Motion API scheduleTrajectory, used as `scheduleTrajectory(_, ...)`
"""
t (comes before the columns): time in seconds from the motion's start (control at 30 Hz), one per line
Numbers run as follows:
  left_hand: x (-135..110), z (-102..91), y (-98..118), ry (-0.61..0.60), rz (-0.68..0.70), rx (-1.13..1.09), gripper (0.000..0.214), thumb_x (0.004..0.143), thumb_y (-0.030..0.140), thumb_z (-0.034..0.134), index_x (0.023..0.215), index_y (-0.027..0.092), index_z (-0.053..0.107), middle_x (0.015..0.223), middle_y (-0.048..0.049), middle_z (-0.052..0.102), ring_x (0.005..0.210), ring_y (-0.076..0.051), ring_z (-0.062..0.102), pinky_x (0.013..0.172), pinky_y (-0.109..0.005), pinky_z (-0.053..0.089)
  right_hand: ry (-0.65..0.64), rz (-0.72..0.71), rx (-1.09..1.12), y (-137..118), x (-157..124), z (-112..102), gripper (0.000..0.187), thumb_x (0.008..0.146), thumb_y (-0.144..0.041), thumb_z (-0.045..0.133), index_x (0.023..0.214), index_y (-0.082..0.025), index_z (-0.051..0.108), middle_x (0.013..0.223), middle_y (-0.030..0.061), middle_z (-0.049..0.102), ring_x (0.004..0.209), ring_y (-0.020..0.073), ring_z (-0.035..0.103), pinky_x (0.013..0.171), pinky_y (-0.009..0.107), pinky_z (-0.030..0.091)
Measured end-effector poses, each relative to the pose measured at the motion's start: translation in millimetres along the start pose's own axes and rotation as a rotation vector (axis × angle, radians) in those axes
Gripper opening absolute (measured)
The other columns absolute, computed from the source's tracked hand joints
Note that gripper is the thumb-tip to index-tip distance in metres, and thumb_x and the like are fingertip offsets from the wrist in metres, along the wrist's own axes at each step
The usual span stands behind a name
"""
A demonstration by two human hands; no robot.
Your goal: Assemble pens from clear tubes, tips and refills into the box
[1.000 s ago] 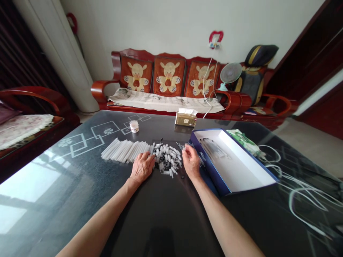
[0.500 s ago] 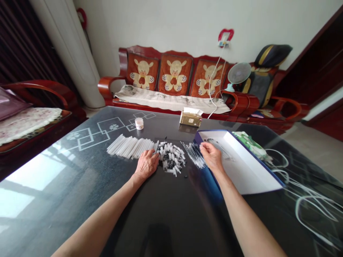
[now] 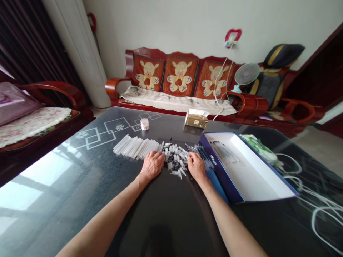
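Note:
My left hand point(image 3: 153, 165) rests on the table with its fingers curled together, at the right end of a row of translucent white pen barrels point(image 3: 134, 147). One barrel's end shows just beyond its fingertips; whether they grip it is hidden. Between my hands lies a heap of clear and black pen caps point(image 3: 175, 157). At the heap's right edge, my right hand point(image 3: 197, 167) has thumb and fingers pinched together, and anything in them is too small to make out. Partly behind that hand lie thin dark-tipped pen refills point(image 3: 206, 157).
Right of the refills stands a shallow blue box point(image 3: 257, 171), white inside, with several slim pens point(image 3: 225, 151) in it. A tissue box point(image 3: 196, 118) and a small white jar point(image 3: 144, 124) stand farther back. White cables point(image 3: 316, 200) coil at the table's right side.
My right hand has moved left from the box's edge to the cap heap. My left hand stays by the barrels. The whole view has shifted slightly.

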State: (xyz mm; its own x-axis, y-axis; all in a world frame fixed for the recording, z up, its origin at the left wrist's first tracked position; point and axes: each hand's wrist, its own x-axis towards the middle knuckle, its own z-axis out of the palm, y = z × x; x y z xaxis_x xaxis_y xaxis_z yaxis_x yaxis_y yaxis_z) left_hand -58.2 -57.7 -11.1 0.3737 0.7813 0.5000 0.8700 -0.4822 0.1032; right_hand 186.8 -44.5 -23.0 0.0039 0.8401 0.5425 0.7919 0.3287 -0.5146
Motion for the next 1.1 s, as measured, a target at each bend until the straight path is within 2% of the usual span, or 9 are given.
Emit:
scheduleTrajectory(0.3,-1,3.5,0,0.004,-0.046,0.008,0.027,0.094,0.03,0.042,0.105,0.021,0.065,0.112,-0.0089,0.063,0.105,-0.025,0.05,0.087,-0.04,0.043,0.028,-0.074,-0.046,-3,-3,8,0.023,0.085,-0.019,0.044,0.097,-0.014,0.064,0.1,0.0124,0.064,0.095,0.0227,0.059,0.088,0.035,0.048)
scheduleTrajectory(0.53,0,3.0,0,0.01,-0.044,0.012,0.026,0.094,0.03,0.043,0.104,0.019,0.065,0.11,-0.0089,0.064,0.104,-0.024,0.051,0.086,-0.039,0.043,0.031,-0.055,-0.042,-5,-7,10,0.024,0.085,-0.019,0.044,0.095,-0.015,0.065,0.101,0.0119,0.064,0.095,0.0221,0.059,0.088,0.034,0.048)
scheduleTrajectory(0.63,-1,2.6,0,0.015,-0.036,0.015,0.026,0.094,0.029,0.043,0.102,0.019,0.065,0.109,-0.0087,0.064,0.102,-0.024,0.052,0.085,-0.039,0.044,0.011,-0.04,-0.031,-10,-1,5,0.024,0.085,-0.019,0.044,0.095,-0.015,0.065,0.099,0.0115,0.065,0.094,0.021,0.06,0.088,0.032,0.048)
scheduleTrajectory(0.7,-1,2.7,-1,0.02,-0.028,0.015,0.026,0.095,0.029,0.042,0.101,0.018,0.065,0.108,-0.0084,0.065,0.102,-0.024,0.052,0.085,-0.038,0.044,0.028,-0.035,-0.046,-13,11,-6,0.026,0.085,-0.02,0.044,0.097,-0.014,0.066,0.099,0.0116,0.066,0.094,0.0207,0.061,0.089,0.031,0.047)
scheduleTrajectory(0.8,-1,3.0,-1,0.024,-0.017,0.017,0.026,0.095,0.029,0.042,0.1,0.018,0.065,0.106,-0.0079,0.065,0.102,-0.024,0.051,0.085,-0.037,0.044,0.066,-0.02,-0.118,-12,40,-34,0.027,0.085,-0.021,0.045,0.099,-0.015,0.068,0.099,0.0111,0.067,0.094,0.0202,0.062,0.088,0.03,0.047)
scheduleTrajectory(0.9,0,3.2,-1,0.025,-0.015,0.02,0.026,0.095,0.03,0.042,0.1,0.018,0.064,0.106,-0.0074,0.065,0.102,-0.023,0.051,0.086,-0.037,0.044,0.018,0.096,-0.289,3,73,-69,0.028,0.083,-0.02,0.048,0.099,-0.016,0.07,0.1,0.01,0.068,0.093,0.0204,0.063,0.088,0.03,0.046)
scheduleTrajectory(1.0,0,3.2,-1,0.026,-0.022,0.017,0.026,0.095,0.03,0.042,0.1,0.018,0.064,0.105,-0.007,0.064,0.102,-0.023,0.051,0.086,-0.037,0.043,-0.284,0.369,-0.447,26,95,-95,0.023,0.08,-0.026,0.053,0.088,-0.021,0.074,0.09,0.0061,0.072,0.086,0.0204,0.065,0.079,0.027,0.047)
scheduleTrajectory(1.07,0,3.1,-1,0.024,-0.028,0.011,0.025,0.095,0.029,0.042,0.1,0.018,0.064,0.105,-0.007,0.064,0.102,-0.023,0.051,0.086,-0.037,0.043,-0.403,0.437,-0.447,43,103,-104,0.024,0.079,-0.037,0.056,0.08,-0.022,0.075,0.082,0.0042,0.073,0.081,0.0203,0.066,0.07,0.025,0.047)
scheduleTrajectory(1.1,0,3.0,-1,0.024,-0.031,0.007,0.025,0.095,0.029,0.042,0.1,0.018,0.064,0.106,-0.0071,0.064,0.102,-0.023,0.051,0.086,-0.037,0.043,-0.423,0.435,-0.43,50,105,-107,0.027,0.079,-0.042,0.056,0.079,-0.022,0.075,0.081,0.0038,0.073,0.079,0.0199,0.066,0.067,0.024,0.046)
